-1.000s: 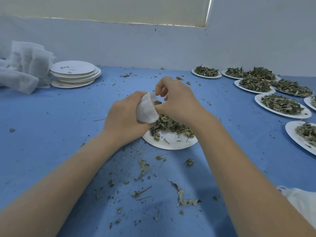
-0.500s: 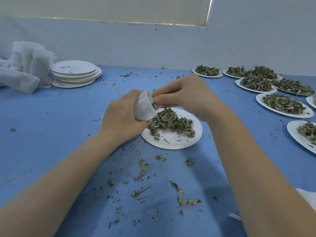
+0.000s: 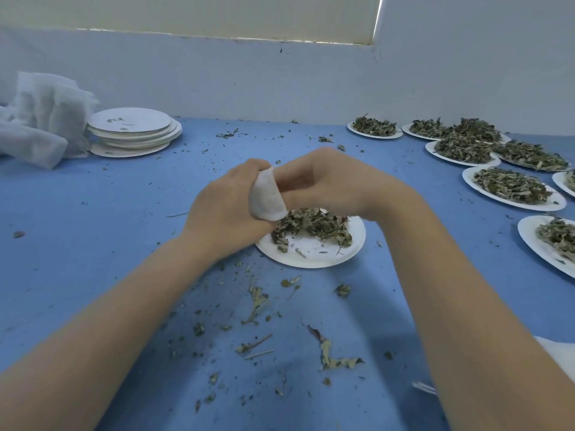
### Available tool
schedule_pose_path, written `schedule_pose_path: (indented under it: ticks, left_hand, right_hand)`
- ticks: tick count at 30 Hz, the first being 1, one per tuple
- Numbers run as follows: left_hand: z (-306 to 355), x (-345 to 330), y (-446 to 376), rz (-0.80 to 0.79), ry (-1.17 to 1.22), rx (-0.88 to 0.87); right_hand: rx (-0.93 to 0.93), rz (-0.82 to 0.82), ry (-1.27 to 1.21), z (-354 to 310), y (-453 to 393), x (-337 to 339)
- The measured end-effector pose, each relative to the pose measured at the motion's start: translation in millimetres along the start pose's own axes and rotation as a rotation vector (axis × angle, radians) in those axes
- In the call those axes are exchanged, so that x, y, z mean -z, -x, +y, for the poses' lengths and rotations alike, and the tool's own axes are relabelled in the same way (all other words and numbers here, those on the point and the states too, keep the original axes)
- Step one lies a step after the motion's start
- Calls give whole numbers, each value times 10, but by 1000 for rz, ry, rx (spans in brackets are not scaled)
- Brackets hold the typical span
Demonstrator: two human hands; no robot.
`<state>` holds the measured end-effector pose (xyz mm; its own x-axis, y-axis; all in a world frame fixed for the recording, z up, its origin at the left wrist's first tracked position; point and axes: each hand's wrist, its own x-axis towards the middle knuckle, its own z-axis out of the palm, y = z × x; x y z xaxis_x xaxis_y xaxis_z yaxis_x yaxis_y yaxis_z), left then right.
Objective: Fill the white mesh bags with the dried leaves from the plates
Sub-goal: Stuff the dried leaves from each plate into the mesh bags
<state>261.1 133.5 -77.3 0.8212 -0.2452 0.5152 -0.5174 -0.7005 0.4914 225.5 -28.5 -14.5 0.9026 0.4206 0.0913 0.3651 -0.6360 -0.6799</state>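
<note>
I read task as midway. Left hand (image 3: 227, 209) grips white mesh bag (image 3: 267, 197) above centre plate (image 3: 314, 253); right hand (image 3: 329, 181) pinches at bag mouth. Dried leaves (image 3: 314, 225) remain there; full plates (image 3: 510, 188) wait right; emptied plate stack (image 3: 133, 130) far left.

Blue cloth-covered surface (image 3: 93, 231) fills most of the view, meeting a pale blue-white wall (image 3: 249, 82) at the far edge. Cream window blind (image 3: 217, 14) hangs above the wall, a thin strip of daylight along its right side. A second white wall (image 3: 482, 63) stands on the right, forming a corner. Light soft, even.
</note>
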Motion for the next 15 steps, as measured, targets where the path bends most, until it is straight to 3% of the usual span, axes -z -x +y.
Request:
schedule_pose_path:
  ticks: [2, 4, 7, 9, 15]
  left_hand:
    - [-28, 20, -14, 26, -27, 3]
    - [-64, 32, -22, 31, -43, 23]
    - [-110, 26, -22, 6, -96, 25]
    - [-121, 14, -22, -11, -131, 23]
    - [-129, 5, -12, -23, -151, 13]
  right_hand:
    - [-10, 64, -88, 56, 64, 131]
    - [-128, 101, -4, 108, 109, 227]
    - [-451, -23, 352, 197, 110, 251]
    - [-571, -125, 466, 227, 86, 195]
    - [-620, -131, 478, 250, -2, 32]
